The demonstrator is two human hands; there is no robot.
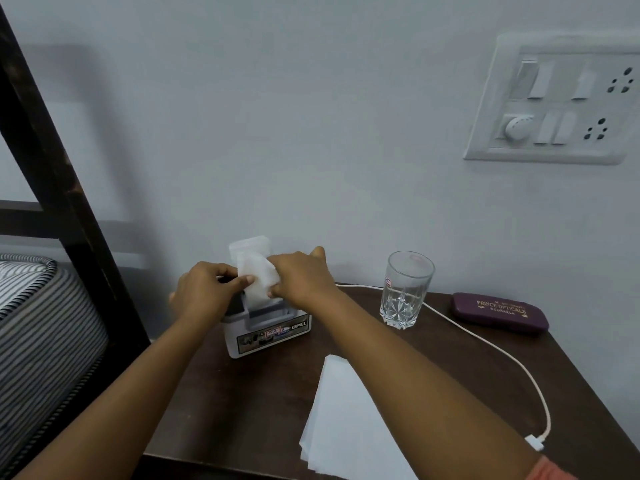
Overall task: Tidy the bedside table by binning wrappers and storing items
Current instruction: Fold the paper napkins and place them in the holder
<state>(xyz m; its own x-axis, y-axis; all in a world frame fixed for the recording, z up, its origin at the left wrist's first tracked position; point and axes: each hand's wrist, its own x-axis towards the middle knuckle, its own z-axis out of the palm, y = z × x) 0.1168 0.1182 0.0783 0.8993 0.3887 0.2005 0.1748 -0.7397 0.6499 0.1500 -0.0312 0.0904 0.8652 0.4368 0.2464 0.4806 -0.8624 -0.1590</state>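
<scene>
The step in hand looks like storing: the person holds a folded white tissue (258,275) upright over the open top of a small white box (270,336) that stands at the back of the tabletop (242,410), close to the wall. The left hand (204,292) pinches the tissue's left edge between thumb and fingers, and the right hand (301,275) pinches its lower right corner, so each grip is closed on the tissue. The tissue's lower edge sits at the box's mouth. The box's pale lid (249,245) stands raised behind it. A dark object (235,304) shows under the left hand at the box's left end, but what it is cannot be told. The next move probably calls for easing the tissue down into the opening without crumpling it, then letting go. More white sheets (343,410) lie flat near the front edge and likely want the same handling. A glass (405,292), a purple spectacle case (500,311) and a white cable (512,362) lie to the right, untouched.
</scene>
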